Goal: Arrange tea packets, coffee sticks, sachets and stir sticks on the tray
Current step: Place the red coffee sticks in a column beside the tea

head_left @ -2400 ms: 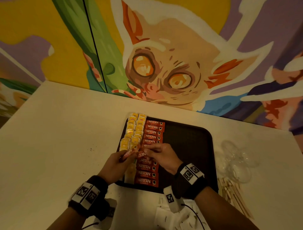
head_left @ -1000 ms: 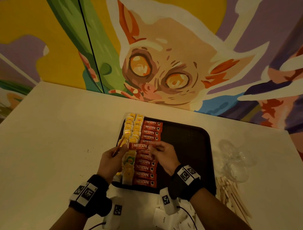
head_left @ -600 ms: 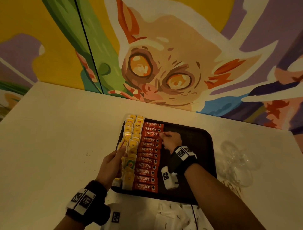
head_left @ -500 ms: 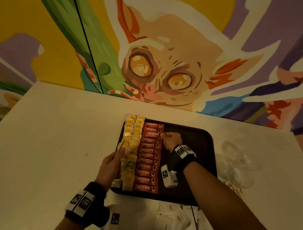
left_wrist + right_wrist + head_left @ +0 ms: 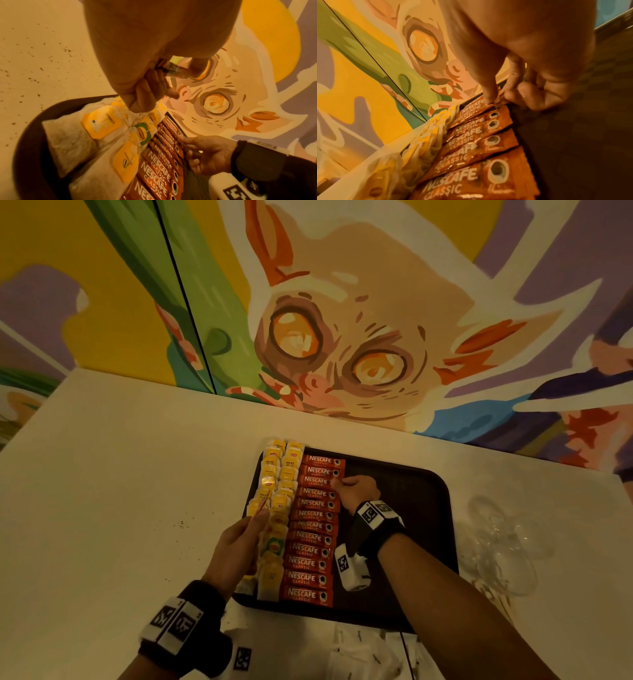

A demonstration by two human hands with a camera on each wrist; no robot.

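A dark tray (image 5: 411,508) lies on the white table. Yellow tea packets (image 5: 281,474) fill two columns along its left side, and a column of red Nescafe coffee sticks (image 5: 310,542) lies beside them. My right hand (image 5: 337,481) is over the far part of that column. Its thumb and forefinger (image 5: 496,102) pinch the right end of one coffee stick (image 5: 476,109) lying in the row. My left hand (image 5: 258,517) hovers over the tea packets. It holds a thin bundle of coffee sticks (image 5: 171,69) between thumb and fingers.
A crumpled clear plastic bag (image 5: 503,546) lies right of the tray, with wooden stir sticks (image 5: 501,602) near it, partly hidden by my right arm. White sachets (image 5: 359,652) lie at the near table edge. A painted wall closes off the far side.
My right hand carried a coffee stick from the left hand to the far part of the red column and set it into the row. The left hand stayed over the tea packets.
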